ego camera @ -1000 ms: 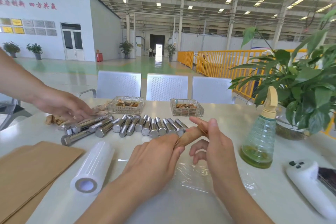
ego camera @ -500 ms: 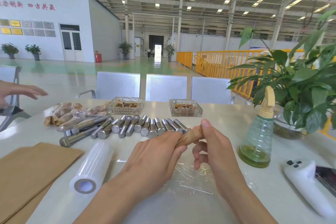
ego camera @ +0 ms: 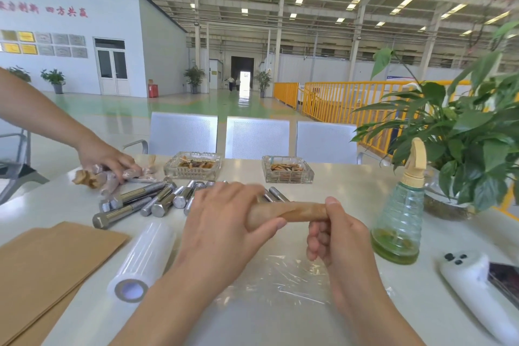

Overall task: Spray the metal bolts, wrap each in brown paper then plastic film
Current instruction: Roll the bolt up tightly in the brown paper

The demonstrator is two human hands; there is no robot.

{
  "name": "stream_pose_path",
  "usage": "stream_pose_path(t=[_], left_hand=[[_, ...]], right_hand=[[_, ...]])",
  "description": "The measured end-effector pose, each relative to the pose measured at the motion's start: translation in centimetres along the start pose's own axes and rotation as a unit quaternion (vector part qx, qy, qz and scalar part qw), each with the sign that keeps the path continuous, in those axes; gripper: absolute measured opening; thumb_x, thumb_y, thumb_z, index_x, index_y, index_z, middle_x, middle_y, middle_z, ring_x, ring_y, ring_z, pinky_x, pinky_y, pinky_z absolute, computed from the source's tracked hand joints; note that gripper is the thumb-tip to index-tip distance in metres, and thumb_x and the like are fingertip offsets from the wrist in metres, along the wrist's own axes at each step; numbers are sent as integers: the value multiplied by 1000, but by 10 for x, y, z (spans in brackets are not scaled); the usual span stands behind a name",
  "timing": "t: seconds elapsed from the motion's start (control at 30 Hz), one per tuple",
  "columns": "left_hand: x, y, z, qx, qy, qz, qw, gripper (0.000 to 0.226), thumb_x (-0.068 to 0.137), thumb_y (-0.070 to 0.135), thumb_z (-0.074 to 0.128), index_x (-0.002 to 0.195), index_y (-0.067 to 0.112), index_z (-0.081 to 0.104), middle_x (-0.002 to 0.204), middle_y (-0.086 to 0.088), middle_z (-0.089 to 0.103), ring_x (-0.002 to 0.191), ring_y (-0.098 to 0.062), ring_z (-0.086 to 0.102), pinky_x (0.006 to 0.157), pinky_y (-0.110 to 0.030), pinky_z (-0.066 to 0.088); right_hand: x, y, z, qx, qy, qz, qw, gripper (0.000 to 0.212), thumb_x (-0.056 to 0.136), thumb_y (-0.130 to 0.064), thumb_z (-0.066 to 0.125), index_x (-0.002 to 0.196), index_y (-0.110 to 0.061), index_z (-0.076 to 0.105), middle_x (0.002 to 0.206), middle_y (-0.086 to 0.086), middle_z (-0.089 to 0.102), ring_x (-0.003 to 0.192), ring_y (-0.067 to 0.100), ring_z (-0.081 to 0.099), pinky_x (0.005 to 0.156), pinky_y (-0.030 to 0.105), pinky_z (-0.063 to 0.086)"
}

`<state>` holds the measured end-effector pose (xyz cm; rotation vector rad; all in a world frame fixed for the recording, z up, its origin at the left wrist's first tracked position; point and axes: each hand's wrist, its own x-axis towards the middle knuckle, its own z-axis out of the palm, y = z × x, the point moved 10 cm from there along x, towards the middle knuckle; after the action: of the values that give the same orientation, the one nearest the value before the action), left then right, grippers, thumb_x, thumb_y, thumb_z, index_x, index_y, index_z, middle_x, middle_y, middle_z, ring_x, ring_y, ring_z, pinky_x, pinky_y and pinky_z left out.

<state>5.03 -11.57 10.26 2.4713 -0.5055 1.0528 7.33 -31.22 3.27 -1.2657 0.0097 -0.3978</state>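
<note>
The wrapped bolt is in brown paper and is held above the counter, over a sheet of film. Its long axis runs almost level, from 9 o'clock to 3 o'clock. The left hand curls around its left part, thumb in front, and the right hand grips its right end with the thumb on top. Both ends are hidden inside the hands, so it cannot be told which way the head points.

At 11 o'clock from the hands lie the bare bolts in a row, their long axes toward 1 o'clock, hex heads near the viewer; the left hand covers some of them. At 8 o'clock lies the film roll, and further left the paper, cut by the frame edge. At 3 o'clock stands the spray bottle. At 10 o'clock, another person's hand rests on finished bundles, which are hard to make out.
</note>
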Motion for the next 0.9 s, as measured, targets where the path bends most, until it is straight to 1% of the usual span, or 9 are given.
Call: stream_pose_path(t=[0.07,0.13,0.2,0.27,0.37,0.47,0.6,0.77,0.9], left_hand=[[-1,-18,-12,-81,72,-73,991,69,76,65,71,134,32,55,118,16,59,114,-10,53,96,-32,42],[-7,-43,-3,-251,85,-191,945,87,66,62,81,141,35,46,120,21,58,113,2,56,91,-25,46],[-15,-48,27,-414,-3,-281,866,88,57,72,77,136,39,53,116,21,65,105,8,63,87,-24,50],[-16,-29,49,-500,-82,-264,821,65,61,73,74,119,46,65,115,20,71,103,5,67,88,-32,58],[-11,-15,40,-548,-18,-218,807,36,78,58,73,109,40,71,105,13,77,100,-4,72,77,-27,62],[-11,-29,31,-555,68,-259,787,9,96,33,67,94,30,74,91,3,79,87,-10,75,63,-21,58],[-17,-45,29,-527,89,-307,788,21,100,13,52,91,13,71,83,-2,77,82,-17,75,55,-24,57],[-13,-28,31,-572,26,-249,781,10,84,34,70,89,26,71,95,-5,78,92,-18,75,67,-27,60],[-10,-10,37,-643,-21,-212,735,50,79,41,77,119,15,64,113,-9,76,106,-24,73,85,-30,59]], right_hand=[[3,9,-7,94,31,54,994,41,107,-28,48,76,-7,64,53,5,52,38,13,45,36,24,41],[4,18,-7,195,40,112,974,32,108,-26,47,85,-7,61,53,2,52,38,9,46,36,19,42],[3,22,0,257,24,154,954,27,108,-26,47,91,-8,59,54,1,51,37,7,45,35,17,41],[-1,26,10,250,-6,178,952,27,107,-26,47,90,-9,60,55,1,51,37,6,45,34,17,40],[-10,32,27,190,-53,199,960,26,106,-27,50,89,-10,61,57,3,52,38,7,47,34,18,42],[-17,36,37,159,-86,203,962,27,104,-29,55,93,-7,67,62,6,59,43,10,54,37,20,46],[-22,33,44,94,-115,180,972,31,100,-29,61,93,-3,76,66,12,64,46,14,58,39,23,48],[-26,36,44,127,-108,221,961,27,101,-25,59,94,-1,71,63,10,61,43,12,56,37,21,48],[-31,39,45,176,-120,265,940,24,100,-24,59,90,-6,68,63,7,57,42,10,52,36,20,47]])
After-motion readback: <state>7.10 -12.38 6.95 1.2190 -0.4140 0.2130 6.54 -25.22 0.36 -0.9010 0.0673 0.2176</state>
